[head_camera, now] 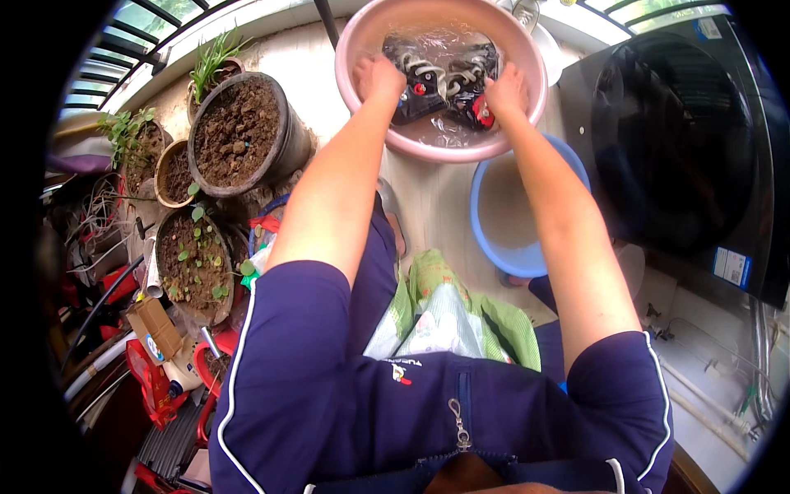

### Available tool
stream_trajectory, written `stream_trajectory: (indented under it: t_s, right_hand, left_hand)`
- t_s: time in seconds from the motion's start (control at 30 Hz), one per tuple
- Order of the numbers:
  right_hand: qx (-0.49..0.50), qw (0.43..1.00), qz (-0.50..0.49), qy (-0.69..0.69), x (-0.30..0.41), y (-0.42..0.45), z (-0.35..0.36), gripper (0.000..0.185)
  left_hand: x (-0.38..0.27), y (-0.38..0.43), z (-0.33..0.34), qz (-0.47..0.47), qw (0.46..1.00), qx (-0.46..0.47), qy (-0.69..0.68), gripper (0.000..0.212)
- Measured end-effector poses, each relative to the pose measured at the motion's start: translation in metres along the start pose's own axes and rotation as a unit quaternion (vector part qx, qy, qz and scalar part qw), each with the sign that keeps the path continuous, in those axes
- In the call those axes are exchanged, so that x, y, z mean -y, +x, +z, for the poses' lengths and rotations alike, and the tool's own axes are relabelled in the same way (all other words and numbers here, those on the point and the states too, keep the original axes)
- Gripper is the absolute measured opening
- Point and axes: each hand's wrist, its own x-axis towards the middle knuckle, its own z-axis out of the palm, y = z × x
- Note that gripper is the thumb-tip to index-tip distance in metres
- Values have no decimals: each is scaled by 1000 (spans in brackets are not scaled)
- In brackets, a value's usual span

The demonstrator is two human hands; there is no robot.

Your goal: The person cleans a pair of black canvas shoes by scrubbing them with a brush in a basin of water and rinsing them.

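Observation:
A pair of black shoes with pale laces lies in the cloudy water of a pink plastic basin (pixel 453 152). My left hand (pixel 381 79) grips the outer side of the left shoe (pixel 413 102), which bears a small red round patch. With the thumb near its lace edge, my right hand (pixel 507 94) holds the right shoe (pixel 470 74), red-patched at the heel end. Both shoes sit side by side, partly under water. My fingertips are partly hidden by the shoes and glare on the water.
A blue basin (pixel 529 264) of murky water stands under my right forearm. On the right is a black front-loading appliance (pixel 676 142). Soil-filled plant pots (pixel 271 133) line the left, above a pile of household clutter (pixel 154 370). A green woven bag (pixel 512 327) covers my lap.

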Motion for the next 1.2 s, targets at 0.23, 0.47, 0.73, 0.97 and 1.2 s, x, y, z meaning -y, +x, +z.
stream_trajectory:
  t_s: [0.23,0.47,0.73,0.97,1.2]
  right_hand:
    - [34,962,-272,-4,19,-2,-47,49]
    - [130,917,-360,113,61,-33,-124,31]
    - [61,950,-268,149,93,-65,-204,31]
    - [83,937,-295,166,100,-55,-184,25]
    - [171,938,-207,219,95,-43,-164,40]
  left_hand:
    - [-62,-66,-92,88,948,182,-247,29]
    - [-96,-119,-114,138,903,215,-346,27]
    - [-103,-136,-150,144,881,186,-411,26]
    - [-103,-110,-169,120,885,157,-421,28]
    - [-91,-103,-175,67,891,223,-391,40]
